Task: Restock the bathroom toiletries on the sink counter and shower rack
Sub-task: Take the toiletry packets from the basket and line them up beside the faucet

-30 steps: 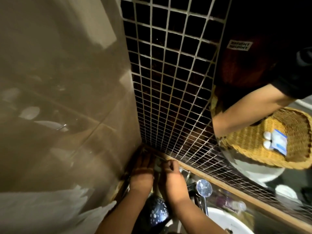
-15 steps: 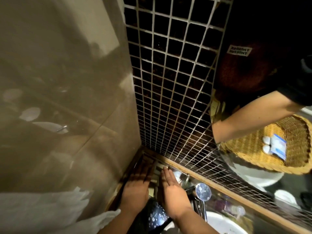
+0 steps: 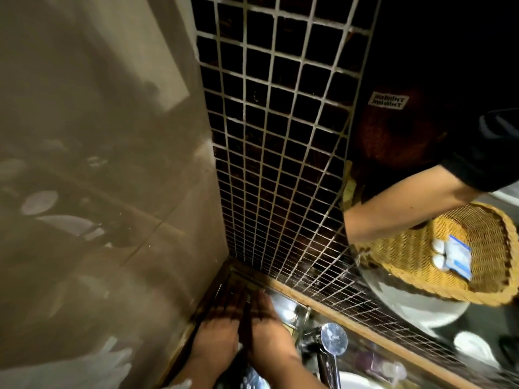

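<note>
My left hand (image 3: pixel 216 335) and my right hand (image 3: pixel 271 332) lie side by side, fingers stretched flat toward the counter's back corner (image 3: pixel 238 276). Both are blurred, and I see nothing held in either. The mirror at the right reflects a woven yellow basket (image 3: pixel 415 259) hanging from a forearm. It holds small white bottles (image 3: pixel 438 252) and a blue-and-white packet (image 3: pixel 459 256).
A chrome faucet (image 3: pixel 334 339) stands just right of my hands above the white sink basin (image 3: pixel 354 381). A wooden trim (image 3: pixel 365 329) runs under the dark mosaic tile wall (image 3: pixel 269 153). A glossy beige wall (image 3: pixel 98 164) closes the left side. Small clear bottles (image 3: pixel 379 363) sit behind the faucet.
Both hands have drawn back from the corner toward me, and their fingers have flattened out. The view has tipped lower and closer to the wall.
</note>
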{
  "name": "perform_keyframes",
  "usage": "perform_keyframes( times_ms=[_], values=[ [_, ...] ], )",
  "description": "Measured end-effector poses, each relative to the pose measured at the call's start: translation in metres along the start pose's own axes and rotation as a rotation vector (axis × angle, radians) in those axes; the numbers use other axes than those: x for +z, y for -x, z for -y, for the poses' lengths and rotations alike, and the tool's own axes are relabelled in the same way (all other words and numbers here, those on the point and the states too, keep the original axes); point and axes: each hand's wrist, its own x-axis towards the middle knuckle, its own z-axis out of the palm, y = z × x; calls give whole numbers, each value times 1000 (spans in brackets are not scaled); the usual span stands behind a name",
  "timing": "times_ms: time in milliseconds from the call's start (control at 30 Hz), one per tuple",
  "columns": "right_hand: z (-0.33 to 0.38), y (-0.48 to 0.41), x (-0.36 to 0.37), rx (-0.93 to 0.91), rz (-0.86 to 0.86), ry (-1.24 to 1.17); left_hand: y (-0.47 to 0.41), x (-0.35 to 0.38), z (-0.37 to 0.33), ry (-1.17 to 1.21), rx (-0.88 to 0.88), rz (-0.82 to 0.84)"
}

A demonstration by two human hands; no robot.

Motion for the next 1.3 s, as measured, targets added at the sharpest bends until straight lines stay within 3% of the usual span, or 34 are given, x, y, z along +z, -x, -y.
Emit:
perform_keyframes(
  times_ms=[133,300,433,567,700,933,1300],
  values=[
    [-2,2,8,72,-60,-95,-2,11,1,36,-64,0],
    [0,-2,12,44,53,-79,1,-6,-9,-28,-15,-132],
    [0,1,0,130,51,-220,7,-27,-14,-79,-14,-176],
    [3,22,-19,247,31,-417,13,-34,-26,-190,-125,101],
    [4,57,-39,257,-84,-463,36,-40,-44,-224,-143,46],
    [6,127,-68,242,-138,-474,87,-60,-79,-185,-152,-47],
    [14,232,-57,313,-196,-413,163,-64,-152,-345,177,-105]
  ],
)
